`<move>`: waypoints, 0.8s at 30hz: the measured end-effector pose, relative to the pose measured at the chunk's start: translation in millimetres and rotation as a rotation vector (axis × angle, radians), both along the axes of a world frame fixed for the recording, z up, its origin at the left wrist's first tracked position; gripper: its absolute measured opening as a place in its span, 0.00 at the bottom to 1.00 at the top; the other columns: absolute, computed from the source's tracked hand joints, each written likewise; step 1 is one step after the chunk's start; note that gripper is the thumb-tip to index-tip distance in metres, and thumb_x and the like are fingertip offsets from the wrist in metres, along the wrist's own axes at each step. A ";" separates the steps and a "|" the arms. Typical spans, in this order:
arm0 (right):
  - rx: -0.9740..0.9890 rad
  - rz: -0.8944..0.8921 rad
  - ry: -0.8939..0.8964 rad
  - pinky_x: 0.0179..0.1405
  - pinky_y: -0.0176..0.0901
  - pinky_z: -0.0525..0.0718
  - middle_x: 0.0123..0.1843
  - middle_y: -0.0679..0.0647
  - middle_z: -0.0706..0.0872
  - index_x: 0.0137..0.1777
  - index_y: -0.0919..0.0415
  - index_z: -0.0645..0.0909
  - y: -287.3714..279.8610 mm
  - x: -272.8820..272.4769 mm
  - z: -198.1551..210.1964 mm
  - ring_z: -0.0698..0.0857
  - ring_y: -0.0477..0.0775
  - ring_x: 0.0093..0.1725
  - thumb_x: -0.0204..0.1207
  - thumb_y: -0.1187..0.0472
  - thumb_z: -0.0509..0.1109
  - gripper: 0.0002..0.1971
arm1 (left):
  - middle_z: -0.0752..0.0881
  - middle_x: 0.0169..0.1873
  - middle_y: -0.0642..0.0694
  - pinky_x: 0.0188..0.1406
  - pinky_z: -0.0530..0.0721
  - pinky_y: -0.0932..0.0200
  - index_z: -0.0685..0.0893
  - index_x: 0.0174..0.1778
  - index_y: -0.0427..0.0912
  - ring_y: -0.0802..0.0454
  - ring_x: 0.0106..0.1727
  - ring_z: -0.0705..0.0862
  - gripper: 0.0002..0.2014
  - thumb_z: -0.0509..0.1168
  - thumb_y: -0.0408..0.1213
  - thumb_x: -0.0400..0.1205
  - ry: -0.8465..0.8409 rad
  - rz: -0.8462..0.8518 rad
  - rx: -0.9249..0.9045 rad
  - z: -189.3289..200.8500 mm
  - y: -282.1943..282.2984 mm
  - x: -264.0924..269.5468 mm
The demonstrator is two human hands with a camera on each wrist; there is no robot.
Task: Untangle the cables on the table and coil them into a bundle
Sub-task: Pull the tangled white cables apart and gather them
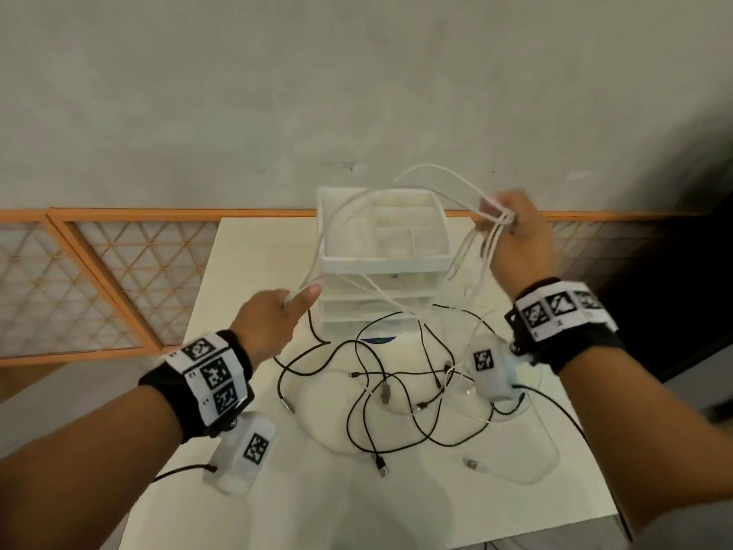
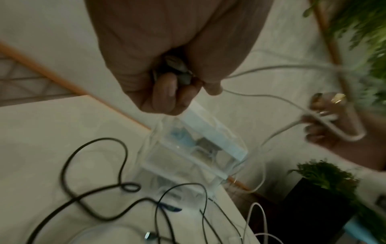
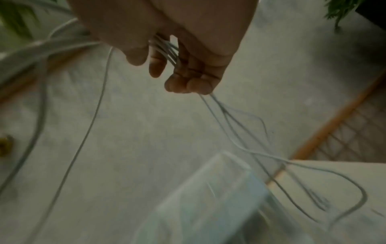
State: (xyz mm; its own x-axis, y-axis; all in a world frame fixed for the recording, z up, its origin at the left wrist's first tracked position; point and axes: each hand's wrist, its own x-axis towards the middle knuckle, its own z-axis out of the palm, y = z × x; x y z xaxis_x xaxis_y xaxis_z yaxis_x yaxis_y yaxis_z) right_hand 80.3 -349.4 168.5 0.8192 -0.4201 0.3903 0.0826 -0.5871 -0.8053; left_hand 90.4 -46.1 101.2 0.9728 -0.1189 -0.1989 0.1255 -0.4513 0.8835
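A white cable (image 1: 341,210) arcs through the air over the table, stretched between both hands. My right hand (image 1: 511,228) is raised at the back right and grips several gathered loops of it; in the right wrist view the strands (image 3: 167,51) run through the curled fingers (image 3: 188,84). My left hand (image 1: 277,315) is lower, left of centre, and pinches the cable's other end; the left wrist view shows its fingers (image 2: 165,92) curled round a plug. Tangled black cables (image 1: 380,387) lie on the white table (image 1: 254,248) below.
A clear plastic drawer organiser (image 1: 380,248) stands at the table's back centre, under the lifted cable. A loose white cable (image 1: 515,470) lies front right. An orange lattice fence (image 1: 99,271) runs behind the table. Green plants (image 2: 325,175) stand past the table's right side.
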 end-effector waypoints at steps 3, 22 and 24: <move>-0.018 -0.030 -0.084 0.47 0.64 0.88 0.42 0.47 0.88 0.46 0.44 0.79 -5.4 2.8 31.6 0.88 0.60 0.44 0.76 0.39 0.63 0.11 | 0.76 0.21 0.46 0.22 0.70 0.59 0.72 0.32 0.41 0.44 0.25 0.73 0.29 0.58 0.66 0.82 0.147 0.065 0.073 -26.1 7.2 -1.4; -0.181 -0.220 0.308 0.50 0.47 0.82 0.47 0.53 0.86 0.54 0.52 0.84 -62.1 55.6 32.7 0.84 0.60 0.46 0.75 0.32 0.66 0.24 | 0.82 0.30 0.37 0.17 0.79 0.61 0.77 0.37 0.34 0.44 0.22 0.79 0.26 0.60 0.58 0.85 0.446 0.118 0.080 -44.9 4.6 0.8; -0.103 -0.188 0.291 0.56 0.56 0.87 0.51 0.54 0.89 0.55 0.47 0.82 -63.3 69.6 40.5 0.88 0.63 0.50 0.67 0.22 0.62 0.32 | 0.82 0.27 0.39 0.14 0.70 0.65 0.74 0.37 0.37 0.47 0.20 0.76 0.25 0.59 0.59 0.85 0.436 0.066 0.122 -43.2 2.9 0.7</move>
State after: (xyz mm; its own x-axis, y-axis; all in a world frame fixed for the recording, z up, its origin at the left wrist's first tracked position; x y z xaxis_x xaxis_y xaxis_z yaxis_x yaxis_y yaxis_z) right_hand 149.9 -412.7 209.1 0.8144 -0.5445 0.2004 -0.2584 -0.6496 -0.7151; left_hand 91.2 -43.2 58.1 0.8001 -0.0096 -0.5998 0.5056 -0.5272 0.6830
